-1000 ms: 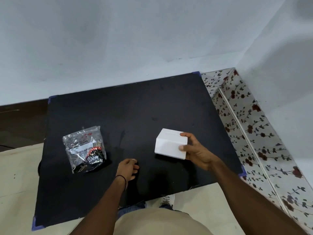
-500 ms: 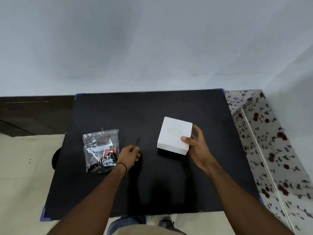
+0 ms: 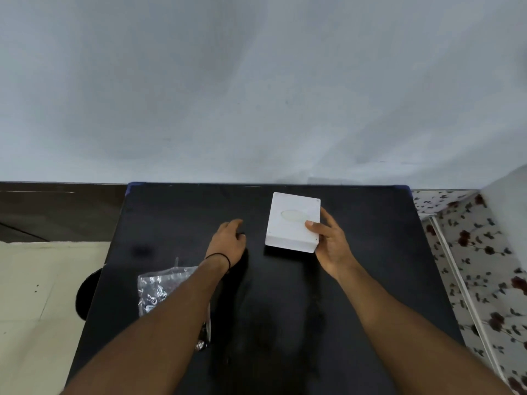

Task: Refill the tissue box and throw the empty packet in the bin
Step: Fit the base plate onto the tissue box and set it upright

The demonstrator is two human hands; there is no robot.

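The white square plastic tissue box now sits farther back at one o'clock, right hand clasping its corner, loosely curled left hand empty — apparently reaching to open it — crinkly packet untouched at seven.

The table lay bare along its right edge and far-left corner. A box near the far edge, a packet toward the left edge, and both forearms blocked the middle.
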